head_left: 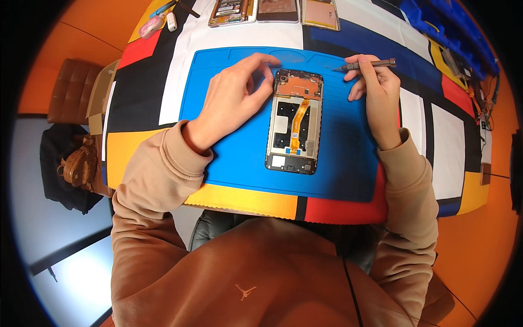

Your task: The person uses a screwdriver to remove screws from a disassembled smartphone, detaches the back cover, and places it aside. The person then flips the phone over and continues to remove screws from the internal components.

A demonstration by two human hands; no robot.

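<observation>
An opened smartphone (280,128) lies on a blue work mat (234,177), its inside facing up. An orange ribbon cable (298,122) runs down its middle, and a copper-coloured board cover (297,85) fills its top end. My left hand (226,101) hovers at the phone's upper left corner, thumb and forefinger curved and apart with nothing between them; whether a fingertip touches the phone I cannot tell. To the right of the phone, my right hand (381,90) grips a small dark screwdriver (384,63) whose tip points left above the mat.
Three other opened phones or phone parts (278,11) line the far edge of the table. A pink object (151,26) and a small white one (172,22) sit at the far left. Blue parts bins (447,27) stand at the far right, with loose cables (485,117) nearby.
</observation>
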